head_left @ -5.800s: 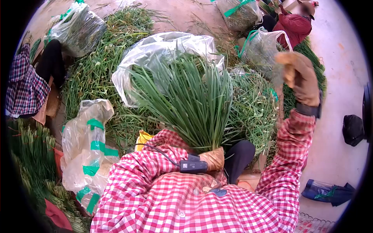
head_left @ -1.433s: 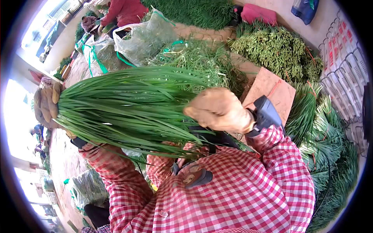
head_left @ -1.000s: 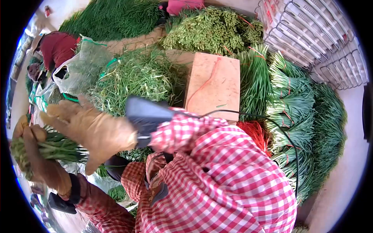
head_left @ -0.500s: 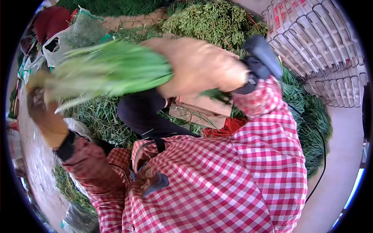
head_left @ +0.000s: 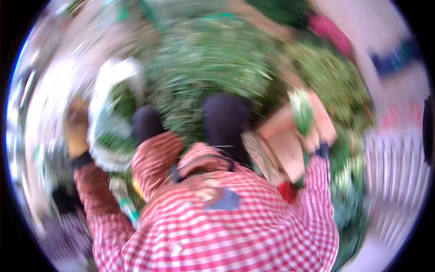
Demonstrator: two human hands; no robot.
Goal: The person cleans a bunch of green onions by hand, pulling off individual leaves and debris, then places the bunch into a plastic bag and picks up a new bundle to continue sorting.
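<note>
My right hand [head_left: 312,141], smeared by motion, is over a tan cardboard box [head_left: 283,152] on the right. A short bundle of green leaves [head_left: 302,113] with pale ends sticks up from its fingers. On the far left is my left hand [head_left: 77,124], in what looks like a tan glove, beside a white plastic bag [head_left: 117,75] that has greenery in it. Blur hides the fingers of this hand.
A wide heap of cut green stalks [head_left: 213,59] spreads beyond my knees [head_left: 226,115]. Yellow-green sprigs [head_left: 328,79] lie at the upper right, and white slatted crates [head_left: 394,167] stand at the right edge. Something red [head_left: 286,192] sits below the box.
My view has swung left. My hands have moved farther apart: the right one is now at the box with the green bundle, and the left one is beside the white bag.
</note>
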